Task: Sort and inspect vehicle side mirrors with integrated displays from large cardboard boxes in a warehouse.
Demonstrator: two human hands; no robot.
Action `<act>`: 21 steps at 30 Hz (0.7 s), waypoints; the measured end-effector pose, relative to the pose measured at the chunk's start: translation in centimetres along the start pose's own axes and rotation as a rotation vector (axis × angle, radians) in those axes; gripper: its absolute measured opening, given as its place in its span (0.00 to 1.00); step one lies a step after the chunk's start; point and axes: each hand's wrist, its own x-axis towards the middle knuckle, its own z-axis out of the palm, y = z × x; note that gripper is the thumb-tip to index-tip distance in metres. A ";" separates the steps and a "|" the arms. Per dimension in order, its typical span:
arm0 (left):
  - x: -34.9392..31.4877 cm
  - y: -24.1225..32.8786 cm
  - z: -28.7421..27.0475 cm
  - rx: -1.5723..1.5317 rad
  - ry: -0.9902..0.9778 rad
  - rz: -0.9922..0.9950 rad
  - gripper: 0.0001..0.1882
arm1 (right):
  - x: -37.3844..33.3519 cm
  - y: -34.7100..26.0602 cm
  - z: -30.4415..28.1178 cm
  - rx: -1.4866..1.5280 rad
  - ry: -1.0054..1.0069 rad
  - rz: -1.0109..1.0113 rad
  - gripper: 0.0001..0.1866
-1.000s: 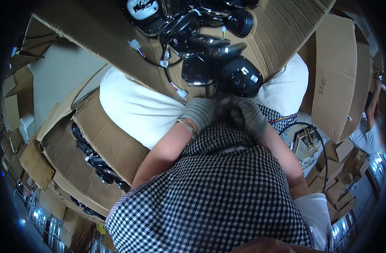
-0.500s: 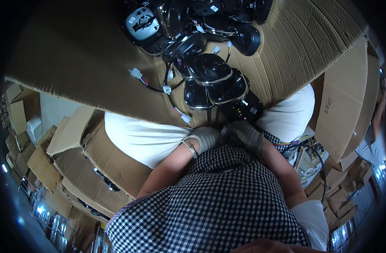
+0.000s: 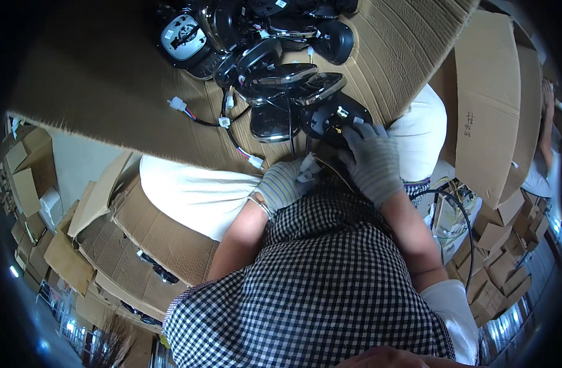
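Observation:
In my lap, my gloved left hand [image 3: 285,186] has its fingers curled around a white plug connector [image 3: 307,168] on a thin wire; its fingertips are partly hidden. To the right, my gloved right hand [image 3: 376,164] reaches forward with its fingers bent over the near edge of a black housing [image 3: 337,115], which looks like a vehicle side mirror. Bright metal shows on this housing; my thumb is hidden. Beside it lie glossy black mirror housings [image 3: 273,122] with chrome-like edges, leaning together. A cable with white plugs [image 3: 224,122] spreads out on the cardboard to their left.
A large cardboard sheet [image 3: 109,104] lies across my knees, with several more black housings [image 3: 275,27] piled at its far side. Cardboard boxes stand at left [image 3: 164,227] and right [image 3: 486,110]. A black cable [image 3: 465,227] loops at my right. Another person's arm [image 3: 547,122] shows far right.
My right hand has moved up and forward from my lap onto the black housing. My left hand has shifted slightly left, and a white plug now shows beside it. The near housings have tilted.

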 end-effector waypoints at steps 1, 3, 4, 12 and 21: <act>0.0 -1.8 1.2 -0.147 0.104 0.088 0.18 | 0.8 0.3 0.0 -0.244 0.007 -0.151 0.24; -0.1 -1.5 1.0 -0.175 0.108 0.092 0.17 | 2.8 1.6 1.3 -0.497 0.024 -0.294 0.25; 0.1 -1.2 0.7 -0.202 0.106 0.089 0.17 | 4.1 3.0 3.2 -0.545 0.174 -0.410 0.25; 0.3 -1.8 0.4 -0.065 0.225 0.282 0.11 | 8.9 0.2 -4.6 -0.683 -0.148 -0.533 0.25; 1.2 -2.7 0.7 -0.133 0.183 0.235 0.13 | 12.7 -3.3 -7.7 -0.607 0.144 -0.445 0.14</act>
